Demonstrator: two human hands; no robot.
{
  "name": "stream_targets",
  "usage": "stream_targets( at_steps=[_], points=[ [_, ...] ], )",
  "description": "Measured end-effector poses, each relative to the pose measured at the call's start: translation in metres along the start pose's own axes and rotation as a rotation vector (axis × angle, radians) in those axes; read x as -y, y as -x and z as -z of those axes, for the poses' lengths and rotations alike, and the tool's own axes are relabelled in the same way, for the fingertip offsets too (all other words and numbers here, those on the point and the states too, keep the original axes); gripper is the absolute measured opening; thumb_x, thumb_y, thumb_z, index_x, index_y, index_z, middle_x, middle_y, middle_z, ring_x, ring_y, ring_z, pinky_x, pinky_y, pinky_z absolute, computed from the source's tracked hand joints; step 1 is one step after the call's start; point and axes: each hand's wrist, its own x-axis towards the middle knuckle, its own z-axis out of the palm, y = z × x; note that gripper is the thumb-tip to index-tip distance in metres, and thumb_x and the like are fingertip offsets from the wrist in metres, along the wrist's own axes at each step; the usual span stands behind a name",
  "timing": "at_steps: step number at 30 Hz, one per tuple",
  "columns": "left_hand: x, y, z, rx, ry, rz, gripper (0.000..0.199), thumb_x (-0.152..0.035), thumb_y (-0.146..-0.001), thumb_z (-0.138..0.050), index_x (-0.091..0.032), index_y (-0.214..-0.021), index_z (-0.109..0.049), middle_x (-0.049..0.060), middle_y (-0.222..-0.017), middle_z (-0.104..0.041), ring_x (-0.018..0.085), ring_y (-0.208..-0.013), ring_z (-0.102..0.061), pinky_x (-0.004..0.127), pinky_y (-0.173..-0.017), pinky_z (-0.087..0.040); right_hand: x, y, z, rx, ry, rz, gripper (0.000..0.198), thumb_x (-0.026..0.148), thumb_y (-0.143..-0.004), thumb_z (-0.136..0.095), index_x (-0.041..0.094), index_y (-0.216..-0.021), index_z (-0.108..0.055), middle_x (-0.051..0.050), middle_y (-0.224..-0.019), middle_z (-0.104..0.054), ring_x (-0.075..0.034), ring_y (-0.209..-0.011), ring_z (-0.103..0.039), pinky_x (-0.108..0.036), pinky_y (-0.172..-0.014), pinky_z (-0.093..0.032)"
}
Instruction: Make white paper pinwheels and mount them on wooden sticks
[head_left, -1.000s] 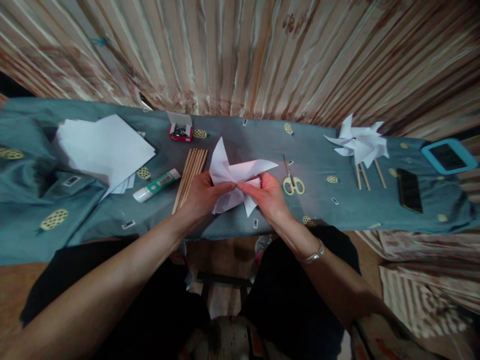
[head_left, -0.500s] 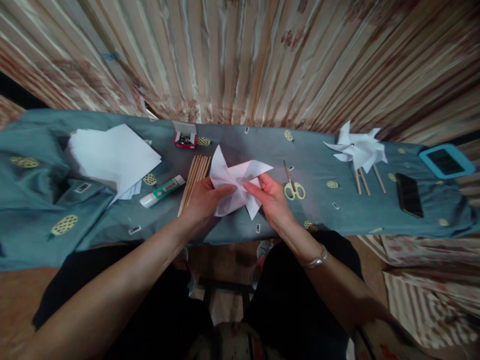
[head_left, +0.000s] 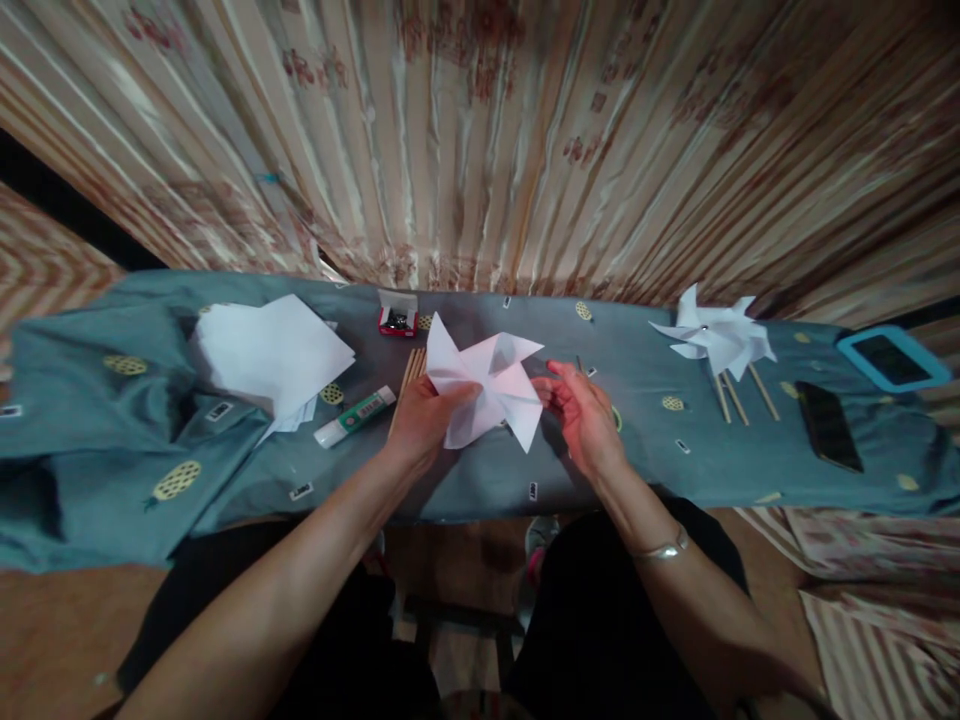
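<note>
A white paper pinwheel [head_left: 499, 385] with its blades folded in is gripped by my left hand [head_left: 426, 415], the thumb pressed near its centre. Just right of it hovers my right hand [head_left: 589, 415], holding nothing, with its fingers curved and apart from the paper. Under and behind my left hand lie several wooden sticks [head_left: 412, 372], partly hidden. The scissors [head_left: 616, 417] are mostly covered by my right hand. A glue stick [head_left: 355, 416] lies left of my left hand.
A stack of white paper [head_left: 274, 350] lies at the left. A small red box of metal pins [head_left: 397, 318] stands at the back. At the right are finished paper pinwheels [head_left: 721, 340] on sticks, a dark phone [head_left: 829, 425] and a blue-framed tablet [head_left: 892, 358]. A curtain [head_left: 480, 150] hangs behind the table.
My right hand has let go of the pinwheel and moved off to the right, its fingers loosening. My left hand still holds the pinwheel. The whole view has shifted slightly.
</note>
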Motion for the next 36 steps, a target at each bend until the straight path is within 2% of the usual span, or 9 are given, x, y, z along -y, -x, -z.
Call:
stream_targets(
  at_steps=[7, 11, 14, 17, 23, 27, 31, 33, 36],
  points=[
    [-0.014, -0.002, 0.003, -0.019, 0.076, -0.073, 0.025, -0.025, -0.048, -0.083, -0.012, -0.066, -0.071, 0.001, -0.063, -0.070, 0.012, -0.056, -0.059, 0.023, -0.057, -0.046, -0.013, -0.007, 0.002, -0.028, 0.061, 0.038, 0.039, 0.052, -0.065, -0.075, 0.020, -0.087, -0.067, 0.000, -0.068, -0.072, -0.015, -0.065, -0.065, -0.031, -0.068, -0.050],
    [-0.025, -0.005, 0.009, -0.039, 0.115, -0.136, 0.027, -0.024, -0.047, -0.084, -0.012, -0.068, -0.072, 0.001, -0.062, -0.070, 0.012, -0.057, -0.060, 0.024, -0.061, -0.048, -0.027, -0.008, -0.002, 0.047, 0.156, 0.071, 0.031, 0.045, -0.064, -0.076, 0.023, -0.084, -0.069, 0.002, -0.067, -0.070, -0.017, -0.066, -0.064, -0.032, -0.071, -0.051],
    [-0.033, -0.006, 0.012, -0.066, 0.141, -0.172, 0.028, -0.023, -0.045, -0.085, -0.013, -0.067, -0.071, 0.001, -0.063, -0.070, 0.013, -0.058, -0.061, 0.024, -0.062, -0.048, -0.039, -0.008, -0.006, 0.132, 0.260, 0.097, 0.022, 0.043, -0.068, -0.070, 0.024, -0.078, -0.070, 0.001, -0.070, -0.072, -0.019, -0.071, -0.066, -0.034, -0.075, -0.052],
    [-0.040, -0.006, 0.013, -0.057, 0.173, -0.204, 0.027, -0.022, -0.045, -0.085, -0.013, -0.066, -0.071, 0.001, -0.064, -0.071, 0.012, -0.057, -0.060, 0.023, -0.061, -0.048, -0.048, -0.007, -0.007, 0.178, 0.374, 0.112, 0.022, 0.043, -0.070, -0.067, 0.023, -0.076, -0.071, -0.001, -0.074, -0.074, -0.020, -0.073, -0.067, -0.034, -0.075, -0.052],
    [-0.048, -0.008, 0.015, -0.044, 0.217, -0.262, 0.025, -0.020, -0.047, -0.085, -0.013, -0.067, -0.072, 0.000, -0.063, -0.071, 0.011, -0.058, -0.061, 0.021, -0.061, -0.048, -0.056, -0.009, -0.011, 0.239, 0.465, 0.115, 0.025, 0.042, -0.072, -0.067, 0.022, -0.086, -0.073, -0.003, -0.082, -0.076, -0.019, -0.076, -0.070, -0.034, -0.077, -0.054],
    [-0.058, -0.011, 0.022, -0.050, 0.240, -0.326, 0.025, -0.020, -0.048, -0.085, -0.013, -0.067, -0.072, 0.000, -0.064, -0.071, 0.012, -0.058, -0.063, 0.023, -0.062, -0.051, -0.051, -0.012, -0.026, 0.345, 0.559, 0.208, 0.020, 0.036, -0.076, -0.064, 0.022, -0.086, -0.074, -0.004, -0.085, -0.076, -0.020, -0.079, -0.070, -0.034, -0.076, -0.054],
    [-0.075, -0.013, 0.033, -0.117, 0.271, -0.420, 0.023, -0.017, -0.049, -0.084, -0.014, -0.067, -0.072, 0.000, -0.066, -0.072, 0.015, -0.062, -0.066, 0.025, -0.066, -0.054, -0.038, -0.014, -0.051, 0.482, 0.825, 0.388, 0.017, 0.027, -0.083, -0.059, 0.021, -0.089, -0.074, -0.003, -0.090, -0.076, -0.019, -0.083, -0.070, -0.032, -0.078, -0.052],
    [-0.084, -0.013, 0.040, -0.174, 0.281, -0.488, 0.021, -0.017, -0.050, -0.083, -0.015, -0.067, -0.072, 0.001, -0.067, -0.072, 0.015, -0.065, -0.067, 0.026, -0.070, -0.055, -0.032, -0.015, -0.066, 0.530, 0.939, 0.439, 0.017, 0.023, -0.085, -0.058, 0.021, -0.091, -0.074, -0.003, -0.091, -0.076, -0.019, -0.081, -0.070, -0.031, -0.076, -0.051],
    [-0.096, -0.012, 0.049, -0.228, 0.242, -0.559, 0.017, -0.018, -0.055, -0.080, -0.019, -0.070, -0.072, 0.000, -0.076, -0.075, 0.018, -0.080, -0.070, 0.027, -0.077, -0.056, -0.024, -0.020, -0.090, 0.568, 0.999, 0.532, 0.018, 0.018, -0.087, -0.057, 0.020, -0.096, -0.073, -0.004, -0.096, -0.076, -0.018, -0.085, -0.069, -0.029, -0.078, -0.051]
  ],
)
